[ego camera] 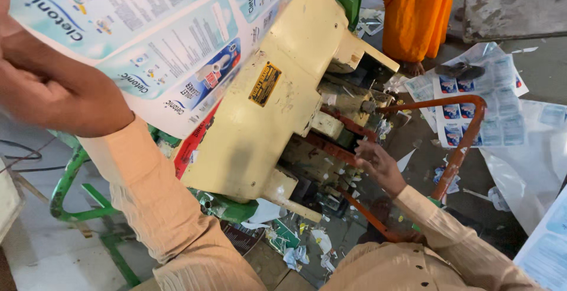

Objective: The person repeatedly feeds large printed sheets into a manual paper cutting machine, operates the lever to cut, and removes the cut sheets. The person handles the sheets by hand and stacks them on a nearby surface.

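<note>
The left hand (50,90) was raised at the upper left and gripped a printed sheet (159,37) by its left edge, fingers closed on it. The sheet spread from the hand over the top of the cream machine (277,119) and hid part of it. It looked thin, light and floppy; I judge it would bend or crease easily, so a hold at the edge, with support under the middle, seemed best. Its glossy face could be a little slippery.

Under the machine stood a green frame (71,190), with paper scraps (301,249) on the floor below. The right hand (375,164) was at the machine's right side, near the rusty red bars (342,122); whether it held something I cannot tell. Farther right an orange tube frame (463,137) curved past more sheets (478,108) lying on the floor. A person in orange cloth (416,13) stood at the top.
</note>
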